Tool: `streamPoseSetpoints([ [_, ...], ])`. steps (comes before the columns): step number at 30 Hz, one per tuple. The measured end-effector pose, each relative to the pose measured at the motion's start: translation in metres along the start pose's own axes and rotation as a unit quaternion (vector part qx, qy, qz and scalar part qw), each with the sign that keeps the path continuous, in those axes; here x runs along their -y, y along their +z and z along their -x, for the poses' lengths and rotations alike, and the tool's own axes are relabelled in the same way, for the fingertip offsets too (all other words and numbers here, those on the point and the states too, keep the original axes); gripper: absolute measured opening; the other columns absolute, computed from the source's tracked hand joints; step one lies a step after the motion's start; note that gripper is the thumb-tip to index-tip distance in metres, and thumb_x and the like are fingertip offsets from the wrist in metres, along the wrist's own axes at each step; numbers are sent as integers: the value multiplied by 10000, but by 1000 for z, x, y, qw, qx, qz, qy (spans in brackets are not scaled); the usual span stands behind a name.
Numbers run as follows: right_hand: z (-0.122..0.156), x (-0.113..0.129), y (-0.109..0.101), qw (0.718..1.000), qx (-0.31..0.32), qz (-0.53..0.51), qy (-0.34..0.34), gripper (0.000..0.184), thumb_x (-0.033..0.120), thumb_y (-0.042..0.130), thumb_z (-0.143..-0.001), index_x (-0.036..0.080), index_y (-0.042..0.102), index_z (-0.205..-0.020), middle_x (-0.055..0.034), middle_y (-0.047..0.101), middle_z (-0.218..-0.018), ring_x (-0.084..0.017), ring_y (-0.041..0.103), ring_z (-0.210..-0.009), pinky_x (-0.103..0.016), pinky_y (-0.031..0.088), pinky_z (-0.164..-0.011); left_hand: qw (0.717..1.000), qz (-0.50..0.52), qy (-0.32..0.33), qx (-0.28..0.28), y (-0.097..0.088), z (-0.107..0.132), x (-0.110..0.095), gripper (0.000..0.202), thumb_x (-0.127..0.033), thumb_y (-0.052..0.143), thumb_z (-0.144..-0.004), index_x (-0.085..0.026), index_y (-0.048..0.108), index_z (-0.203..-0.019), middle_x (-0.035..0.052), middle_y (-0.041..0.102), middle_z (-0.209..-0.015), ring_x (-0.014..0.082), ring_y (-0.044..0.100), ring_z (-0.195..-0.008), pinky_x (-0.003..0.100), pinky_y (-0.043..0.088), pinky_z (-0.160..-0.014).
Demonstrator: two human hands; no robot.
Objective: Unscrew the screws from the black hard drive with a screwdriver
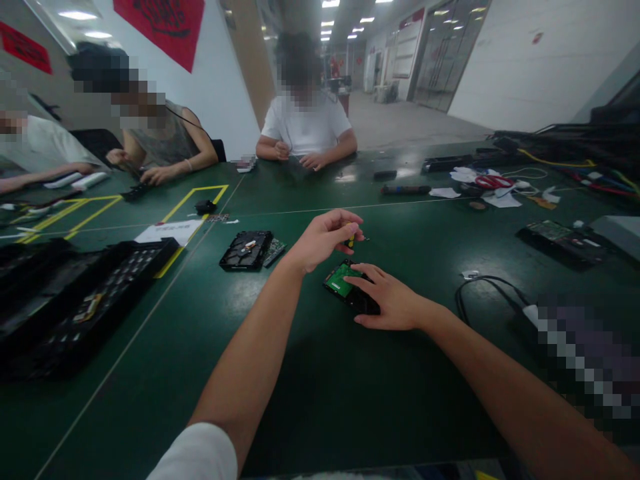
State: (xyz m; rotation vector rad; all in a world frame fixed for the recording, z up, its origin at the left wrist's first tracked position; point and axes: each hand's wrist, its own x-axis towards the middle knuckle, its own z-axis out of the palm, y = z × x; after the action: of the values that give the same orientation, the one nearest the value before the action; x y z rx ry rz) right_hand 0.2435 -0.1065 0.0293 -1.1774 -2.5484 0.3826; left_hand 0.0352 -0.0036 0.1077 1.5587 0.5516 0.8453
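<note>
A hard drive (343, 283) with a green circuit board lies on the green table in front of me. My right hand (385, 297) grips it from the right, fingers across its top and thumb by its near edge. Just beyond the drive, my left hand (327, 239) is raised and closed around a small screwdriver (351, 239) with a yellow and black handle. Its tip is hard to make out. To the left lie another black hard drive (246, 251) and a loose circuit board (274, 253).
Black trays (115, 300) fill the left side. At right are a third drive (563, 241), a looped black cable (463, 293) and a blurred object. A dark tool (405, 190) and cable piles (565, 157) lie farther back. Several people sit across the table.
</note>
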Motion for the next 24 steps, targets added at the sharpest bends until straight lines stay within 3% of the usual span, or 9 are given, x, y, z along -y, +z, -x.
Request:
streamPoseSetpoints([
  [5,0,-1,1,1000,-4,-2,2,846,583,743,-871,229,448,-1581,-187,350,-1655,-429,329,-1529,-642,322,-1228,999,-37,27,-12,2,-1,1,285,-405,717,-934,-157,697,-1072,75,715,-973,143,666,-844,226,588,-639],
  [10,1,-1,1,1000,5,3,9,854,596,735,-875,253,431,-1595,-166,338,-1671,-429,325,-1531,-646,327,-1229,992,-70,52,-92,5,-5,10,300,-358,836,-834,-156,639,-938,30,670,-847,114,620,-706,207,547,-554],
  [13,0,0,0,1000,8,8,12,864,598,740,-871,248,428,-1597,-168,337,-1671,-428,330,-1530,-640,329,-1231,989,-62,45,-124,5,-7,16,367,-356,850,-825,-183,538,-912,34,686,-848,136,662,-722,212,537,-537],
  [16,0,0,0,1000,8,8,12,853,589,740,-872,254,430,-1594,-164,337,-1673,-426,329,-1531,-642,321,-1234,993,-57,35,-95,6,-8,18,346,-375,801,-881,-196,511,-945,30,685,-824,153,695,-769,201,524,-550],
  [21,0,2,-1,1000,8,7,11,852,584,742,-870,233,441,-1586,-180,339,-1665,-425,323,-1533,-631,324,-1235,996,-69,33,-55,6,-9,16,336,-474,682,-964,-182,661,-1128,45,659,-874,149,666,-824,207,553,-605],
  [24,0,2,-1,1000,7,8,11,842,575,743,-873,223,450,-1580,-186,336,-1664,-429,327,-1530,-626,325,-1233,999,-15,10,-49,6,-9,15,372,-502,601,-997,-167,724,-1102,85,668,-980,165,652,-879,232,591,-641],
])
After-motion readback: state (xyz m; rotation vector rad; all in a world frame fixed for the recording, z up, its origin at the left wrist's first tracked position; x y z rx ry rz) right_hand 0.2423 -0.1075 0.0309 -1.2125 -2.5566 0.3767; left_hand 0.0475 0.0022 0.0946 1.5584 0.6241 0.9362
